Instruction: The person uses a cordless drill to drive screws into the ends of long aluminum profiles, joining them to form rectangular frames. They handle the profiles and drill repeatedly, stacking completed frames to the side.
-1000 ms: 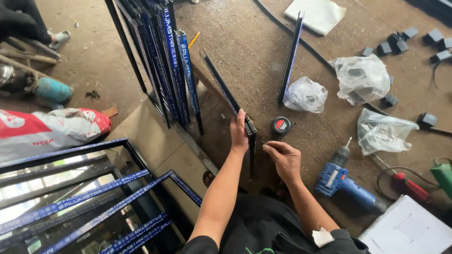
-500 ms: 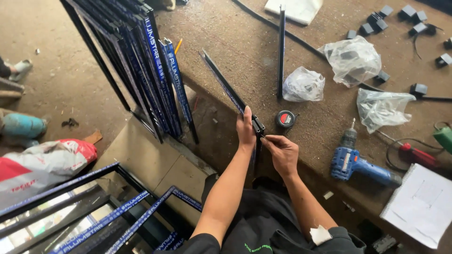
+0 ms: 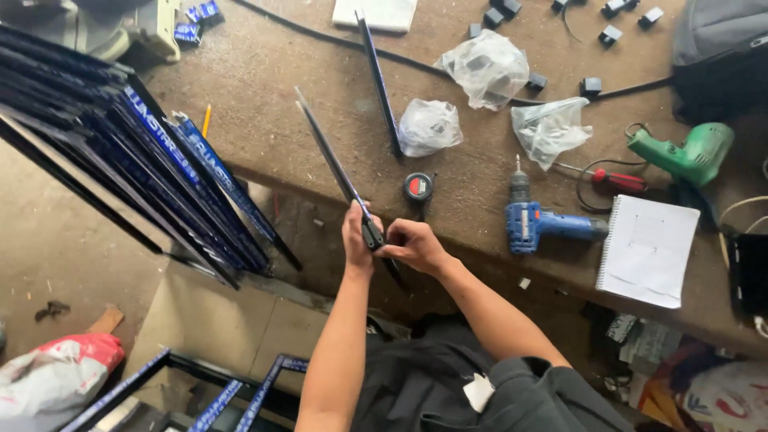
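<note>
Black and thin, the long metal bar (image 3: 336, 164) sticks out over the table (image 3: 320, 72) edge, with the left hand (image 3: 358, 238) and right hand (image 3: 414, 244) close together, both closed around its near end.
</note>
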